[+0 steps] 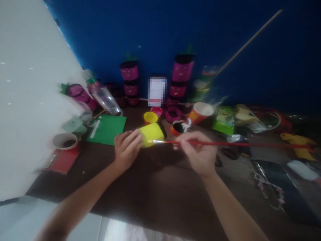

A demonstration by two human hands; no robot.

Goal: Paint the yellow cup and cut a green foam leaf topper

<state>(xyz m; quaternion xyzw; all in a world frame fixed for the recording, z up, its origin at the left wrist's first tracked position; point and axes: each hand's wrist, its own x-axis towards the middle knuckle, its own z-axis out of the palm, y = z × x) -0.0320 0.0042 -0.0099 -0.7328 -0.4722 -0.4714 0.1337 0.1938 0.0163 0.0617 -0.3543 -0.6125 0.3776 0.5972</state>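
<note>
My left hand (127, 149) is wrapped round a yellow-painted container (153, 132) that lies on its side above the table, with a dark rim at its right end. Between the fingers and thumb of my right hand (199, 152) is a paintbrush (238, 144) with a long red handle. Its bristles touch the lower part of the yellow surface. Just behind are a small pot of yellow paint (150, 117) and a pot of pink paint (156, 111). A cup with dark contents (177, 128) stands behind my right hand.
Stacked purple figures with faces (130, 72) stand along the blue wall. On the left are a clear bottle (105, 97), a green sheet (110, 130) and a paper cup (65, 142). A dark phone (283, 187), an orange cup (200, 112) and packets (224, 118) lie right.
</note>
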